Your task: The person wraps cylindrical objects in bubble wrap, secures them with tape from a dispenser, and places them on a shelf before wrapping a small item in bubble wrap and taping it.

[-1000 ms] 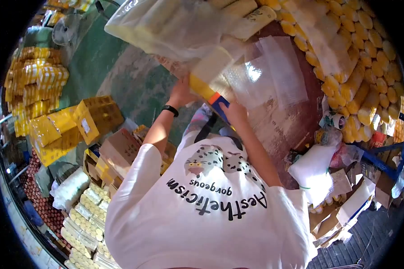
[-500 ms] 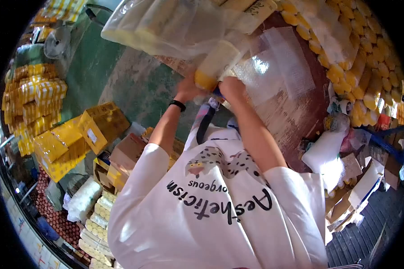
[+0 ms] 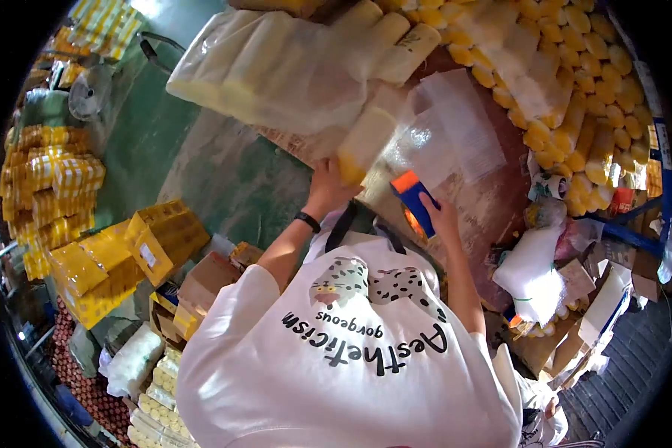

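Note:
My left hand (image 3: 330, 188), with a black band on its wrist, is closed around the near end of a plastic-wrapped roll (image 3: 369, 140) with a yellow end. The roll lies tilted on the worn table and its far part runs under cloudy plastic. Off to the right, my right hand (image 3: 443, 218) grips a blue and orange tape dispenser (image 3: 417, 205), held apart from the roll. Sheets of clear bubble wrap (image 3: 463, 123) lie on the table beyond it. Behind the roll rests a large clear bag (image 3: 269, 71) with several pale rolls inside.
A big stack of yellow-ended rolls (image 3: 582, 82) stands at the back right. Taped yellow boxes (image 3: 104, 254) and an open brown carton (image 3: 209, 282) are at my left. Cardboard and a white plastic bundle (image 3: 529, 280) sit to the right, near a blue metal frame (image 3: 661, 216).
My right hand has moved away from the roll's end to the right, bringing the tape dispenser into plain view. My left hand stays at the roll. The view has shifted slightly.

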`<state>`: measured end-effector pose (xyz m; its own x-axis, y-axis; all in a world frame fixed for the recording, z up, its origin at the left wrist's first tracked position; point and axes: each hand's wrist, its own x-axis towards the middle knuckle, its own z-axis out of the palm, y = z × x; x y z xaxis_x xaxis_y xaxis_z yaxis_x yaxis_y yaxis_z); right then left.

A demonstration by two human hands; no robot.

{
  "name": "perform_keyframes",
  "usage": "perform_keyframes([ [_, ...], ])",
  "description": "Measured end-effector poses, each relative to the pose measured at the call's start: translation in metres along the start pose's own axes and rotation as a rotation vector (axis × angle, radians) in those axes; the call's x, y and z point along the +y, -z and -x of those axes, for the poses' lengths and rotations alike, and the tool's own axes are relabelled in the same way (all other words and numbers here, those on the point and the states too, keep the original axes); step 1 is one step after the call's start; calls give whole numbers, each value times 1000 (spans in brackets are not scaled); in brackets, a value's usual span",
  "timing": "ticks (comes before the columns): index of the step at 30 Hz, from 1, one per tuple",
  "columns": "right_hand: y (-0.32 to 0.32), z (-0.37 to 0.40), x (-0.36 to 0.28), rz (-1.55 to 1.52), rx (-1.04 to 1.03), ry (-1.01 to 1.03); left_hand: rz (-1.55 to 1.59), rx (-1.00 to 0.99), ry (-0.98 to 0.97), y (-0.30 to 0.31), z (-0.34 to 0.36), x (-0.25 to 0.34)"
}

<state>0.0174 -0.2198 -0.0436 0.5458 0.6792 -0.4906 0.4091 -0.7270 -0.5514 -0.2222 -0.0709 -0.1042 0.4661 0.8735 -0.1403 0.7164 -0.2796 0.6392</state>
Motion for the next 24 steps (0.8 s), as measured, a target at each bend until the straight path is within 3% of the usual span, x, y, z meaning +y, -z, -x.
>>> perform_keyframes([
  [1,10,9,6,-106,32,-22,19,100,-205,-3,-1,-5],
  [4,15,14,48,-122,152,-46,560,-329,215,8,-7,8],
  [5,20,20,54,-150,162,-53,738,-264,325,4,-7,19],
  [8,49,44,28,-194,102,-148,44,-137,230,-62,-4,12],
  [11,45,42,75,-115,243,-44,-220,0,4,-89,37,60],
  [14,47,43,118,-234,274,-154,-425,-111,-440,-72,64,107],
  [15,50,48,122,-209,343,-79,-342,-105,-521,-76,58,106],
  [19,68,62,150,-460,408,-61,166,-359,98,-100,66,113],
  [22,81,70,150,-559,430,-121,219,-429,124,-129,77,122],
  [23,94,80,137,-518,344,-244,332,-394,105,-149,76,111],
  [24,95,79,146,-499,356,-192,312,-368,68,-155,76,107],
])
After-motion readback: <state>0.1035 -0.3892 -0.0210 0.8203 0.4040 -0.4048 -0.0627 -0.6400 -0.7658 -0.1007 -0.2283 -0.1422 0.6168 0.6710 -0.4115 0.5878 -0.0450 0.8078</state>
